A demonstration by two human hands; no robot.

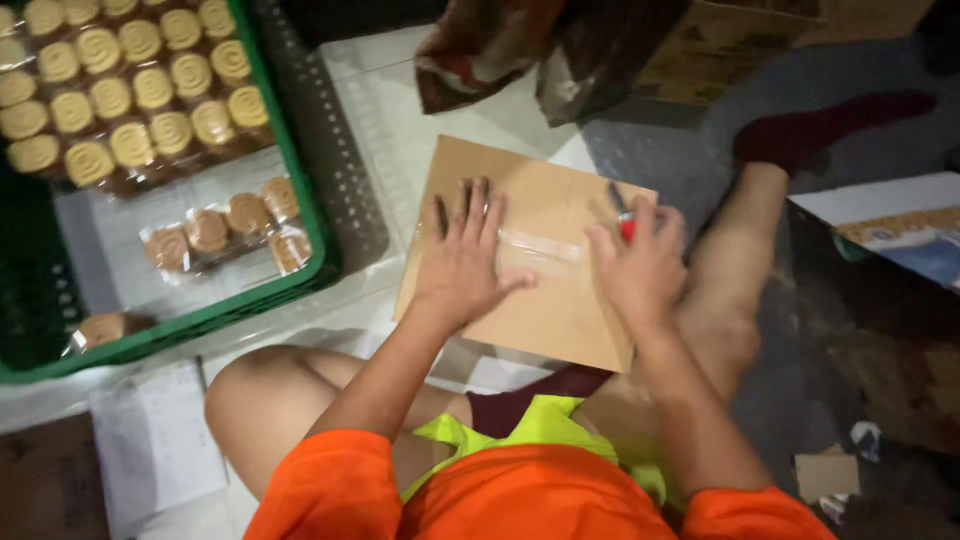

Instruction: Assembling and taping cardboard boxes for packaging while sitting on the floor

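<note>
Presently, left hand (465,262) lies flat, fingers spread, on the cardboard box (530,255) while right hand (640,265), pinching a red-handled tape dispenser (622,215), should press clear tape (540,245) smoothly along the seam.

A cardboard box (530,255) lies on the floor before me, between my knees. My left hand (465,262) rests flat on its top, and my right hand (640,268) sits at its right edge, holding a tape dispenser (624,218). A strip of tape (540,245) runs on the box between my hands. To my left stands a crate (300,190) with packs of biscuits (130,85) in it. Behind the box lies a bag (520,50).
</note>
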